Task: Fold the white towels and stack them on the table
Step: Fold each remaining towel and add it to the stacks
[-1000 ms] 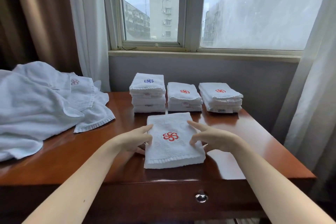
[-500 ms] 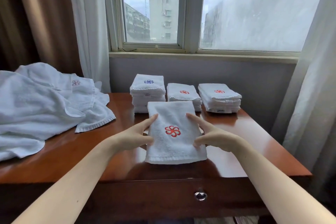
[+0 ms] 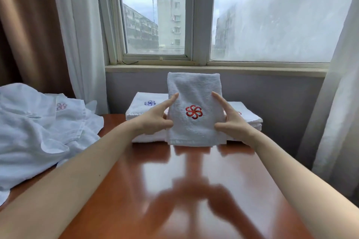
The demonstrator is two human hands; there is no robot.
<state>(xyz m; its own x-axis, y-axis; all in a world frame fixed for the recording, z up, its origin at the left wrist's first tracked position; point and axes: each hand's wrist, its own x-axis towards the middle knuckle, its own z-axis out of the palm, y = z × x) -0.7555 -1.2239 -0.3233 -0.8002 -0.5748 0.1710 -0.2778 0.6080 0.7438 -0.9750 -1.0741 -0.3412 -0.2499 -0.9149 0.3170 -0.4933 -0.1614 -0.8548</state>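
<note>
Head cam: the folded towel (image 3: 194, 93) is held up off the table (image 3: 194, 180), right in front of the stacks (image 3: 144, 105) at the back. Left grip (image 3: 155, 120) and right grip (image 3: 231, 122) each pinch one side of it. Unfolded pile (image 3: 38, 132) sits on the left.

folded white towel (image 3: 194, 110), red flower logo | upright above table | folded stacks (image 3: 144, 103) behind
</note>
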